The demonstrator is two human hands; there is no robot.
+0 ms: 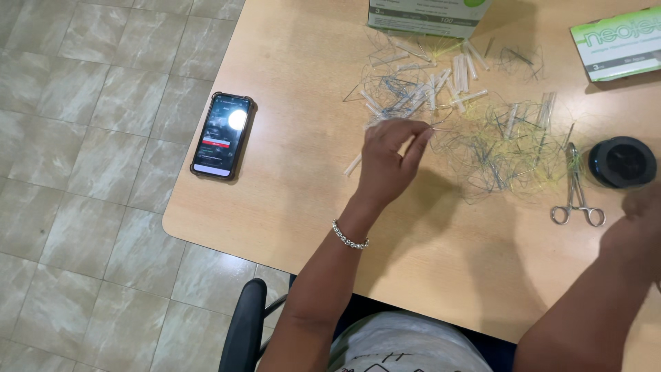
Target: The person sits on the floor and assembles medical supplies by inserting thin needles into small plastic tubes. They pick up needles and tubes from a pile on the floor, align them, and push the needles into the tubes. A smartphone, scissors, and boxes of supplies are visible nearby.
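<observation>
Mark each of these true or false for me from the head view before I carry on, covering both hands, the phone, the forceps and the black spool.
1. The left hand pinches a thin wire at the edge of the tangled pile of fine wires and white plastic tubes. True.
2. The black smartphone lies face down with its screen dark. False: it lies face up with the screen lit.
3. The metal scissor-handled forceps lie on the light wooden table, in neither hand. True.
4. The right hand grips the forceps. False: it is at the frame's right edge, near the round black spool, apart from the forceps.
5. The spool sits left of the phone. False: it is far to the right.
</observation>
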